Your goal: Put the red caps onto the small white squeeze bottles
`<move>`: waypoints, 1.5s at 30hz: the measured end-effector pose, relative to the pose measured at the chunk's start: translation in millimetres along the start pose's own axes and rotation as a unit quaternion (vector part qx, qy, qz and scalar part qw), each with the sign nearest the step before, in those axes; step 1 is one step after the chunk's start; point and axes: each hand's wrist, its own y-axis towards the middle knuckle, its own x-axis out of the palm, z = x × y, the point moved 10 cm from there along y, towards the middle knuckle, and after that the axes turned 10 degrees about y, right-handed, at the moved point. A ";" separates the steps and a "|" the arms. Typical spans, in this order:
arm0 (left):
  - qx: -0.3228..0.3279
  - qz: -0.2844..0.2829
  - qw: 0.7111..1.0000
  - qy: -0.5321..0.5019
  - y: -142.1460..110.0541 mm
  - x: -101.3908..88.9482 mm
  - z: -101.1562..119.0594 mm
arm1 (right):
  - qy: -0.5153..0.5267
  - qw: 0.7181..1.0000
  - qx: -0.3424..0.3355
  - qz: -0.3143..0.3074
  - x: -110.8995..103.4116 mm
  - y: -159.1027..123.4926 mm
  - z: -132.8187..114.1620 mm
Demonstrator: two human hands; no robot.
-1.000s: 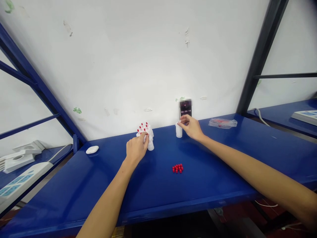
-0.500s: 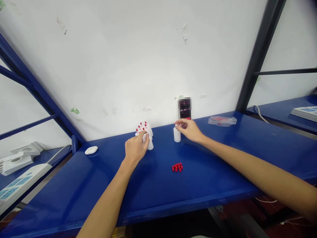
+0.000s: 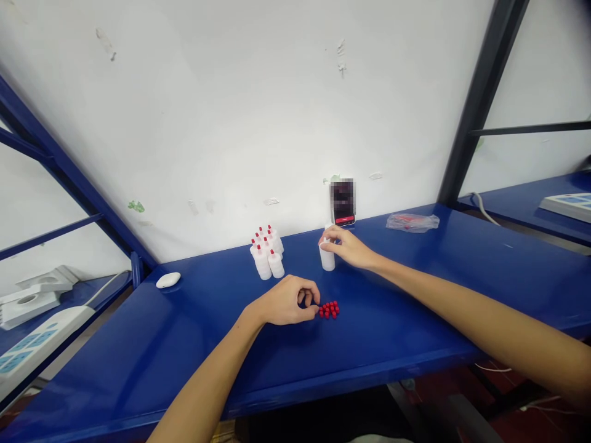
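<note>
My right hand (image 3: 347,247) is closed around an uncapped small white bottle (image 3: 327,257) standing on the blue table (image 3: 415,295). My left hand (image 3: 287,301) rests on the table with thumb and fingertips pinched at the left edge of a pile of several small red caps (image 3: 330,310); whether a cap sits in the pinch is hidden. A cluster of several white bottles with red caps (image 3: 266,252) stands behind my left hand, apart from it.
A phone (image 3: 343,202) leans upright against the white wall behind the bottle. A clear plastic bag (image 3: 412,222) lies at the back right, a white oval object (image 3: 168,280) at the back left. Power strips (image 3: 32,344) lie on the neighbouring shelves.
My left hand left the cluster of capped bottles and moved right and nearer to the red caps. My right hand drew the uncapped bottle slightly left and toward me.
</note>
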 end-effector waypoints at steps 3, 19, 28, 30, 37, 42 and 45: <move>-0.001 -0.015 1.000 0.018 -0.6 -1.0 1.5 | 0.119 0.991 0.053 -0.040 20.3 -5.7 9.3; 0.000 -0.004 0.999 0.047 1.6 2.5 -2.2 | 0.157 0.982 0.018 -0.101 45.0 -16.3 2.9; -0.006 0.019 0.998 0.052 3.6 3.4 -9.0 | 0.007 0.993 -0.048 -0.107 49.2 -24.5 -12.0; -0.005 0.020 0.998 0.053 3.6 4.0 -9.3 | -0.009 0.993 -0.078 -0.092 46.3 -23.4 -16.3; -0.008 0.041 0.998 0.046 4.3 4.5 -9.9 | -0.024 0.997 -0.044 -0.055 38.8 -19.7 -9.7; -0.049 0.165 0.985 -0.024 4.8 -14.4 -23.1 | -0.040 0.992 -0.059 -0.099 45.3 -23.3 -14.7; -0.089 0.261 0.961 -0.038 -1.4 -32.1 -35.3 | -0.061 0.988 -0.069 -0.125 50.6 -24.8 -18.3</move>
